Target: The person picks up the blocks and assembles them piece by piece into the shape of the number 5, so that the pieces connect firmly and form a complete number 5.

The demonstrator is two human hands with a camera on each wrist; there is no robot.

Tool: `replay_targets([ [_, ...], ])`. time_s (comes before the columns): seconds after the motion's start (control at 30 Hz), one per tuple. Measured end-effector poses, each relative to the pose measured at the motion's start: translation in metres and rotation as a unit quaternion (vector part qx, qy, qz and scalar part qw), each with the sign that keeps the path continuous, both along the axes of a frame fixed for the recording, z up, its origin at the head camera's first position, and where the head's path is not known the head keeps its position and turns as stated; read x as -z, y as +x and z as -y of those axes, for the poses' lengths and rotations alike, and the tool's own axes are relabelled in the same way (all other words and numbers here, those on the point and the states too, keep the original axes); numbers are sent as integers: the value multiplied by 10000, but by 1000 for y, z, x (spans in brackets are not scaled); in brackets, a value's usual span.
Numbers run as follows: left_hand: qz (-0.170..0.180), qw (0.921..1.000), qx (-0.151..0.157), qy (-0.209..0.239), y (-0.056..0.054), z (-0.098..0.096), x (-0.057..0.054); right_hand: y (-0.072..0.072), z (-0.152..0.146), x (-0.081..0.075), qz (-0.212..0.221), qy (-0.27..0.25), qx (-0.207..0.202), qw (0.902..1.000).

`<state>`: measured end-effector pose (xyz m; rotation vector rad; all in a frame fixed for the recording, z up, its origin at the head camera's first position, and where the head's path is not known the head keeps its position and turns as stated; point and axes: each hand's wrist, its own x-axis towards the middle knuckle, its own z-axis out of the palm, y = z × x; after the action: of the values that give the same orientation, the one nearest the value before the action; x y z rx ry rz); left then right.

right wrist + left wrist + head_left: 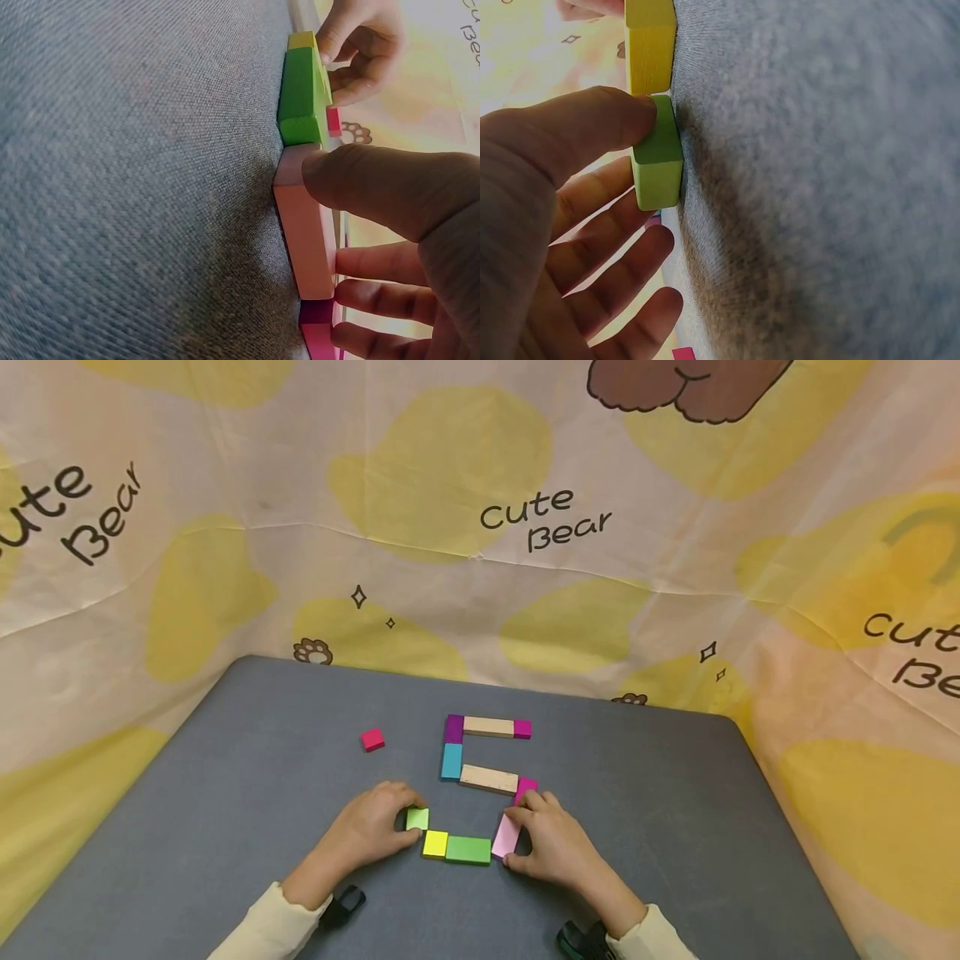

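Observation:
In the head view my left hand (375, 827) pinches a small light-green block (417, 819) between thumb and fingers. That block stands at the upper left corner of a yellow block (435, 844). A green block (468, 850) lies end to end with the yellow one. My right hand (553, 839) holds a pink block (506, 836) by its two ends, thumb at the near end. The pink block slants beside the green block's right end. Past its far end is a magenta block (527, 788), partly hidden by my right fingers.
Farther back, a wooden block (489, 778), a blue block (452, 762), a purple block (454, 728), another wooden block (488, 727) and a small magenta block (522, 729) continue the bent row. A red block (372, 740) lies apart on the grey table (660, 793).

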<state>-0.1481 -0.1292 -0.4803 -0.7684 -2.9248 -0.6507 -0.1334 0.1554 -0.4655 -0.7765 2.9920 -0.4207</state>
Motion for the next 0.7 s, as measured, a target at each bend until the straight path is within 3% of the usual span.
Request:
replay_targets([
  [0.7, 77, 9997, 215, 48, -1, -2, 1, 0, 0, 2, -193, -27, -35, 9998],
])
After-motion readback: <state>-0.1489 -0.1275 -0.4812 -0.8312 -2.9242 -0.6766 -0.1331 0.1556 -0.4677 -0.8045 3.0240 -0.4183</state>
